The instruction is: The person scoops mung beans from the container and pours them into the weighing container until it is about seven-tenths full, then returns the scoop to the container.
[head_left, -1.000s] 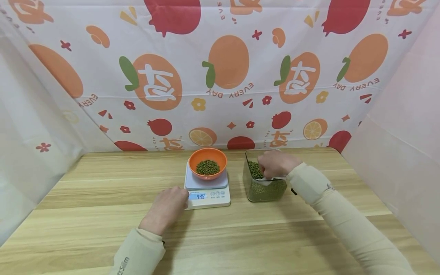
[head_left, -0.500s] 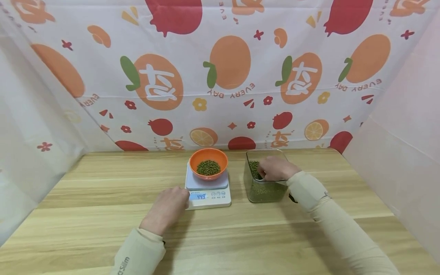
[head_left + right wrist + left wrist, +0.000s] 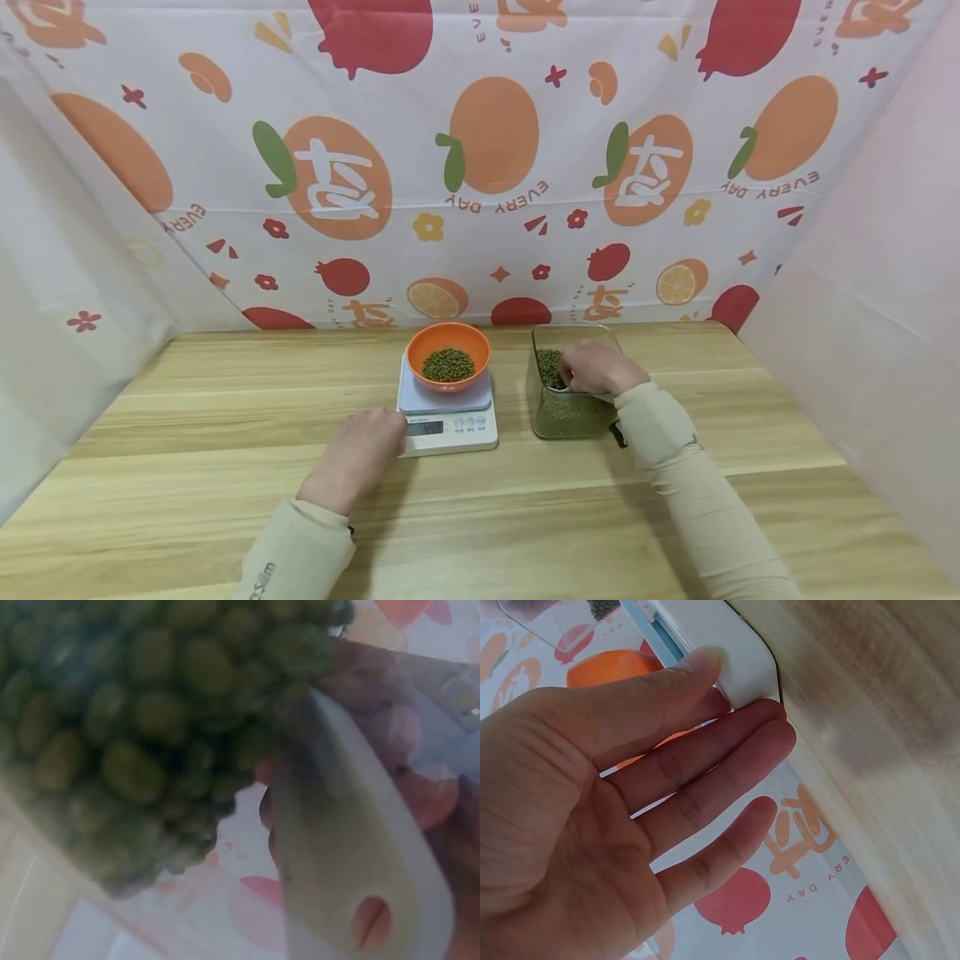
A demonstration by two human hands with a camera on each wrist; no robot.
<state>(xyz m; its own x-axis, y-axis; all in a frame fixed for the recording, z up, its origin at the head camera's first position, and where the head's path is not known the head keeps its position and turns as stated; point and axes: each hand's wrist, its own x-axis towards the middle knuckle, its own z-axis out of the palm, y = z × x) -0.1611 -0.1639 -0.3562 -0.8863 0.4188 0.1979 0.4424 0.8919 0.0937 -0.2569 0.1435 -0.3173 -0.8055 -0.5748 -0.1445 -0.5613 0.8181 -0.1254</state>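
My left hand (image 3: 356, 458) lies at the near left corner of a white kitchen scale (image 3: 450, 446). In the left wrist view, the thumb and nearly straight fingers (image 3: 727, 761) touch the scale's corner. On the scale sits an orange bowl (image 3: 431, 340) with green mung beans (image 3: 448, 365) in it. To its right stands a clear square container (image 3: 566, 421) part full of mung beans. My right hand (image 3: 600, 367) reaches into it, gripping a white scoop (image 3: 360, 862) by its handle, which has a hole. The scoop's tip is hidden among the beans.
A wooden table (image 3: 465, 533) lies under everything. Behind it hangs a fruit-printed cloth (image 3: 420, 167), close to the bowl and container, and pale cloth (image 3: 862, 333) stands at the sides. The scale's display (image 3: 424, 428) is dim and hard to read.
My right hand has sunk slightly deeper into the container with the scoop, now largely out of sight. The display's blue light, with 44.9, has gone dark. My left hand stays at the scale.
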